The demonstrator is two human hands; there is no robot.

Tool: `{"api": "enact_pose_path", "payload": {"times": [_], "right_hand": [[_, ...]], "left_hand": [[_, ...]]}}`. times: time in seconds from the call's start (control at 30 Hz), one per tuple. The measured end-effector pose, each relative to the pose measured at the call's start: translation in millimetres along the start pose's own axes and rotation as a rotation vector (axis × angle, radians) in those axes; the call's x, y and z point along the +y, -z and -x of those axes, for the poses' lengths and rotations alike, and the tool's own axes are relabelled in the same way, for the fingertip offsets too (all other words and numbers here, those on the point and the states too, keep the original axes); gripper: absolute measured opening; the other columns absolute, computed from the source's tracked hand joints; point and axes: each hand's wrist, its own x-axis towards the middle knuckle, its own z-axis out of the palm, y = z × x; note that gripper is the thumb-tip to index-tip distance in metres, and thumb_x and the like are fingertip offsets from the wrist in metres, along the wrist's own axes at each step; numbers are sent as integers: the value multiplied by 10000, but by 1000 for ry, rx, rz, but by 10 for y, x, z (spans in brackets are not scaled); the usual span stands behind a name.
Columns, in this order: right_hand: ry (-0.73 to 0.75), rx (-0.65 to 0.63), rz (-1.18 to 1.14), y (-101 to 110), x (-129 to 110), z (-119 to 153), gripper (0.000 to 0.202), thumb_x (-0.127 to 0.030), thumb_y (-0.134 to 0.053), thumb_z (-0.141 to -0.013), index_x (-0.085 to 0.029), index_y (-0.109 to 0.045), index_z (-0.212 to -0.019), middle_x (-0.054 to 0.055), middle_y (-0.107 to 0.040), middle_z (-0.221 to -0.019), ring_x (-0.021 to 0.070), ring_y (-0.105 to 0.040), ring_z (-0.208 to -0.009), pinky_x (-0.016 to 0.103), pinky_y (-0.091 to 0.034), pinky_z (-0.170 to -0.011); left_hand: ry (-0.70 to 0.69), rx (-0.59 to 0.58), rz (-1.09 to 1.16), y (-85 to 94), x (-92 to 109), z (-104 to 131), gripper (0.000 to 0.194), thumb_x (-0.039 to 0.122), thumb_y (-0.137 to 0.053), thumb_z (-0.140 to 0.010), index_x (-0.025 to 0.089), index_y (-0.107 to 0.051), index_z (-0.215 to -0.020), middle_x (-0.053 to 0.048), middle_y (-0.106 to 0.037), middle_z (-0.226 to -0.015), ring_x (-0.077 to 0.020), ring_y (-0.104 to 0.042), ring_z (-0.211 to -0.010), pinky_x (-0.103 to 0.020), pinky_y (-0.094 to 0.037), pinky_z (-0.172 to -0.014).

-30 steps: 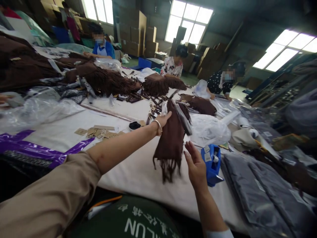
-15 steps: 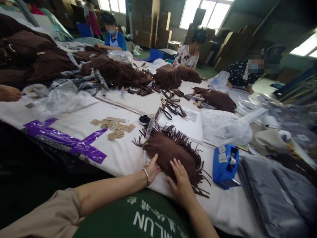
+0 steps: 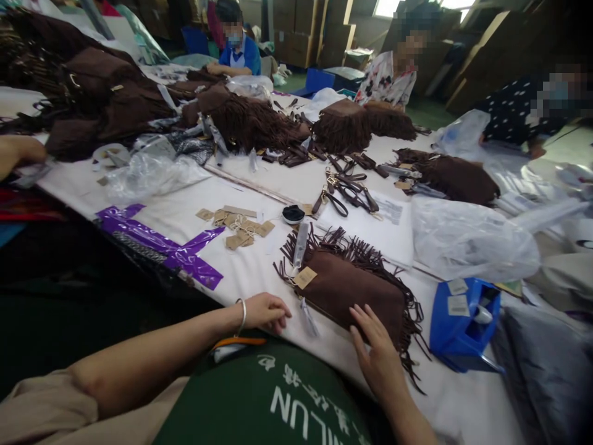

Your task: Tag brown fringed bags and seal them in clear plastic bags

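A brown fringed bag (image 3: pixel 349 287) lies flat near the table's front edge, fringe along its far and right sides. On its left corner rests a tan tag (image 3: pixel 305 277), close to a plastic-wrapped strip (image 3: pixel 301 245). My right hand (image 3: pixel 376 340) lies with spread fingers on the bag's near right part. Left of the bag, just off the table edge, my left hand (image 3: pixel 269 312) has its fingers curled together; whether anything is between them is hidden. Several tan tags (image 3: pixel 238 227) with strings are piled beyond it, beside a small dish (image 3: pixel 293 214) of something black.
A blue tape dispenser (image 3: pixel 463 324) stands right of the bag, with grey packages (image 3: pixel 546 364) beyond. Clear plastic (image 3: pixel 472 238), brown straps (image 3: pixel 347 188) and fringed bags (image 3: pixel 343 123) lie farther back. Other people sit across; another person's hand (image 3: pixel 21 153) is at far left.
My left hand has left the bag and moved left, its fingers now curled. A tan tag now shows on the bag's left corner. My right hand still touches the bag. The view has shifted.
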Motion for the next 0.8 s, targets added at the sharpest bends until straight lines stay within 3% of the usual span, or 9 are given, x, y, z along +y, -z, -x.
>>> {"api": "enact_pose_path", "payload": {"times": [0.07,0.17,0.23,0.3,0.43,0.57,0.7,0.8], "right_hand": [[48,-10,3,-151,-293,-144,552,-325,-499,-872,-225,-363,-1397,65,-438,-1414,263,-293,-1364,498,-352,-1072],[174,-79,99,-425,-540,-337,652,-328,-523,-856,-197,-269,-1442,95,-315,-1481,299,-252,-1378,534,-284,-1089],[242,-102,148,-565,-517,-394,608,-209,-463,-867,-207,-268,-1443,93,-307,-1483,277,-285,-1367,509,-278,-1092],[286,-108,172,-632,-400,-385,601,-90,-381,-857,-219,-285,-1436,72,-341,-1470,237,-304,-1362,464,-284,-1096],[299,-112,157,-588,-230,-286,608,-38,-326,-848,-239,-317,-1421,43,-395,-1445,212,-308,-1360,447,-290,-1096],[221,-103,44,-460,-335,-321,455,-220,-432,-904,-248,-421,-1358,48,-466,-1395,232,-355,-1334,472,-328,-1077],[210,-44,-75,-416,-559,-613,371,-282,-482,-893,-235,-518,-1259,50,-538,-1323,225,-355,-1331,439,-363,-1066],[306,-75,-46,-531,-726,-907,374,-230,-511,-863,-216,-536,-1236,66,-502,-1356,241,-316,-1351,454,-333,-1085]], "left_hand": [[-151,215,-107,46,113,-94,237,333,-530,-823,151,-653,-914,-43,-677,-726,-152,-633,-597,-248,-484,-575],[-451,460,-472,19,304,-334,291,359,-574,-818,134,-645,-987,-88,-662,-852,-214,-618,-803,-339,-486,-779],[-558,535,-683,-9,396,-506,340,370,-665,-753,116,-652,-980,-128,-642,-928,-283,-568,-951,-419,-426,-903],[-562,539,-724,-6,440,-639,320,334,-731,-683,113,-665,-905,-145,-630,-931,-320,-536,-1000,-458,-384,-949],[-508,542,-565,157,402,-667,85,244,-676,-718,161,-672,-734,-92,-642,-811,-251,-571,-905,-385,-401,-940],[-418,647,-338,446,235,-427,140,289,-599,-790,183,-683,-754,-49,-669,-780,-184,-597,-782,-292,-473,-803],[-285,725,-14,598,12,-195,233,370,-588,-804,145,-649,-802,-36,-668,-656,-157,-625,-585,-239,-507,-536],[-249,756,197,586,-103,-126,239,363,-614,-805,131,-599,-862,-65,-700,-730,-170,-672,-616,-251,-547,-535]]}}
